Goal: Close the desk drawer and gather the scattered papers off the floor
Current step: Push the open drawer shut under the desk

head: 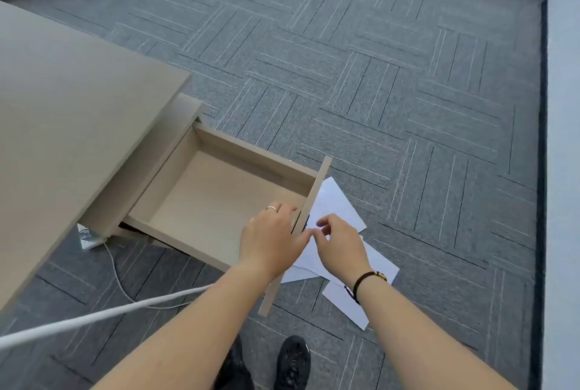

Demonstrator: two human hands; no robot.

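Note:
The light wooden desk drawer [216,191] stands pulled far out from under the desk [72,125], and it is empty inside. My left hand [271,240] rests on the drawer's front panel [317,195], fingers curled over its top edge. My right hand [340,243] hovers just past the panel with fingers loosely bent, holding nothing. Several white papers [337,204] lie overlapping on the grey carpet right under and beyond the drawer front, partly hidden by my hands.
A white cable [103,314] runs across the lower left, and a thinner cord [116,273] trails from a floor socket [88,237] under the desk. My black shoes [293,361] stand near the bottom. A wall with dark skirting [541,169] lies to the right.

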